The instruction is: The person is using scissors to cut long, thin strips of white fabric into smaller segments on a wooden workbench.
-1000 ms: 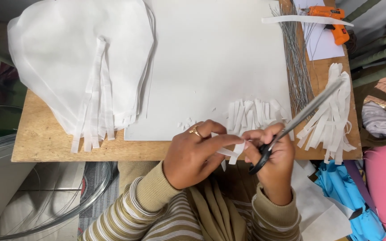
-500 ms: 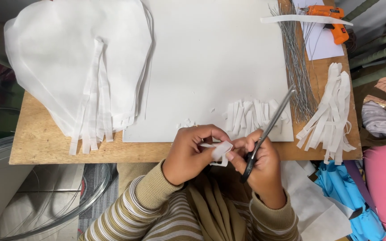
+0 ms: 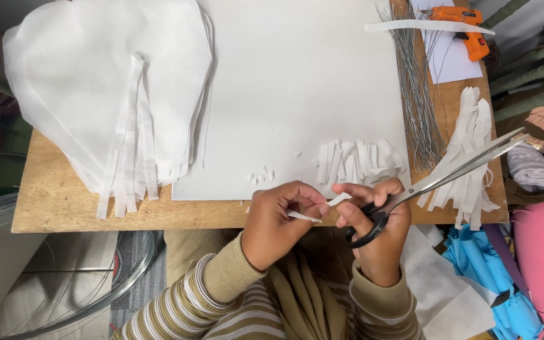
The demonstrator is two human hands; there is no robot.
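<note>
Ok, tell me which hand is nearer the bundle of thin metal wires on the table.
Right. The right hand, holding the scissors, sits just below and left of the wire bundle. The left hand, pinching a small white strip, is farther left, on the far side of the right hand.

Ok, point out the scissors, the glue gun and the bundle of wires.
scissors [image 3: 454,173], head view, on the closed blades.
glue gun [image 3: 458,16], head view, on the orange body.
bundle of wires [image 3: 418,101], head view, mid-length.
</note>
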